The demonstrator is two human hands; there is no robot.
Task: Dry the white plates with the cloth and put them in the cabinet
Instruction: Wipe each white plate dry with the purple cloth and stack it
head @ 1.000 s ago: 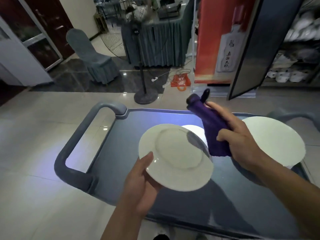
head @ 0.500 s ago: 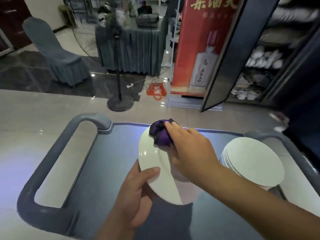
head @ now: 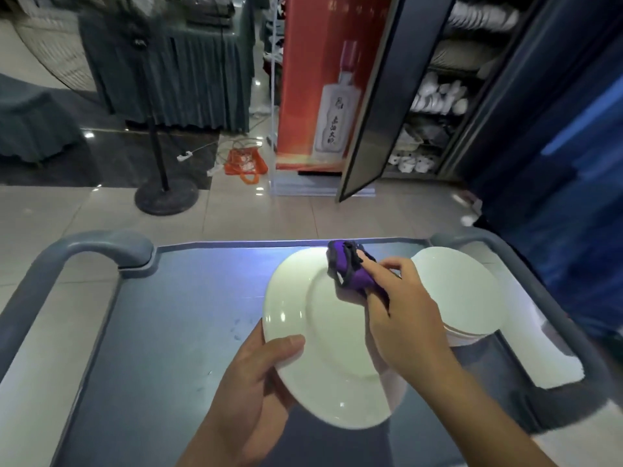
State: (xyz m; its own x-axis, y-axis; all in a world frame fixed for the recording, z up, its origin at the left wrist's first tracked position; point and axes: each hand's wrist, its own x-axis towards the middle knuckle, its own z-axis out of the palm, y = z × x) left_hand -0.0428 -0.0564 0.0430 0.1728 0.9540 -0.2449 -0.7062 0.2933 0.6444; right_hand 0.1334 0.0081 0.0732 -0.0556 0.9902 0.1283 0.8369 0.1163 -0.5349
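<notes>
Head view: a white plate (head: 323,338) is held tilted above the middle of the grey cart surface (head: 161,332). The left hand (head: 249,392) grips its near-left rim, thumb on top. The right hand (head: 401,318) pinches a bunched purple cloth (head: 347,267) and presses it onto the plate's far rim. A stack of white plates (head: 465,291) sits near the surface's far-right corner. Beyond the far edge, the cabinet (head: 438,96) stands with its door (head: 374,106) open and white dishes on its shelves.
</notes>
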